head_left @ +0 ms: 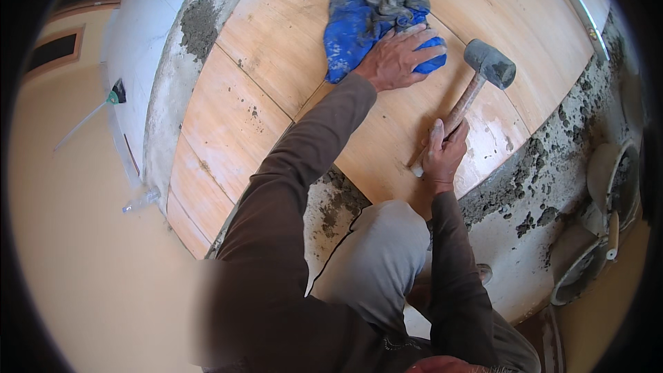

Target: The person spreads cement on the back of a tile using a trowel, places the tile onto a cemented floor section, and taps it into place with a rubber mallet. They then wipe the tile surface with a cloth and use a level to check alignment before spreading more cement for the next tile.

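My left hand (395, 61) is pressed onto a crumpled blue cloth (345, 34), wet and smeared with grey mortar, with a bunched part of it under the fingers. The cloth lies on wood-look floor tiles (269, 27). To the right, my right hand (444, 155) is wrapped round the wooden handle of a rubber mallet (492, 63). Its dark grey head points away from me, over the tiles near their right edge. The tile surface near my right hand looks wet and shiny.
Wet mortar (514, 173) is spread on the rough floor to the right. Two mortar-stained buckets (574, 262) stand there, beside a light wooden handle (612, 235). A metal straightedge (577, 3) lies at the far right. A white wall (141, 62) borders the left side.
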### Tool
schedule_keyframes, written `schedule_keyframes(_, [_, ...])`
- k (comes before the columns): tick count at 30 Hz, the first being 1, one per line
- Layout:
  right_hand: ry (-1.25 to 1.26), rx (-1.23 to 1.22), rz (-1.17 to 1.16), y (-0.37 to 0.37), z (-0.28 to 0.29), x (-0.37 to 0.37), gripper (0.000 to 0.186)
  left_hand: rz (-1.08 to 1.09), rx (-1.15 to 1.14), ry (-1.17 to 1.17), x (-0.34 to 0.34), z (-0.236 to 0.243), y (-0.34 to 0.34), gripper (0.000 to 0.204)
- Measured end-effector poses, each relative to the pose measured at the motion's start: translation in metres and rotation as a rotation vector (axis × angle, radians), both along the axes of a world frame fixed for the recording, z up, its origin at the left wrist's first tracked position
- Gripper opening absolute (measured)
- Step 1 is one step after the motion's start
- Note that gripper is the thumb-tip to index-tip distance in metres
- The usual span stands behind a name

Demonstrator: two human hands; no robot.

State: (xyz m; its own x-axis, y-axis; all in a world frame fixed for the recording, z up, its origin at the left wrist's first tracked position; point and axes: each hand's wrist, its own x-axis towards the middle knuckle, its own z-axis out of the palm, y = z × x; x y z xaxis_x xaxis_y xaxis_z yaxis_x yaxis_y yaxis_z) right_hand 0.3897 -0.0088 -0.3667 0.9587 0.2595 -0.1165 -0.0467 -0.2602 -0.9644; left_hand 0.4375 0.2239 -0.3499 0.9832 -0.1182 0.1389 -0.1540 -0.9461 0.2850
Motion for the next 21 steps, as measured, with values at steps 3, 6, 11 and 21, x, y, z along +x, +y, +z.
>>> schedule_keyframes(3, [0.057,0.038,0.006,0.0,0.01,-0.003,0.024,0.155,0.03,-0.133,0.052,-0.017,0.051,0.054])
schedule_keyframes(6, [0.067,0.052,0.011,0.0,0.013,-0.001,0.022,0.363,0.07,-0.237,0.063,-0.022,0.123,0.052])
schedule_keyframes(11, [0.138,0.064,0.031,0.001,0.018,0.0,0.027,0.755,0.157,-0.066,-0.066,-0.027,0.281,0.063])
schedule_keyframes(21, [0.044,-0.058,0.057,-0.005,-0.002,-0.003,0.04,0.155,-0.016,0.031,0.032,0.012,0.087,0.066])
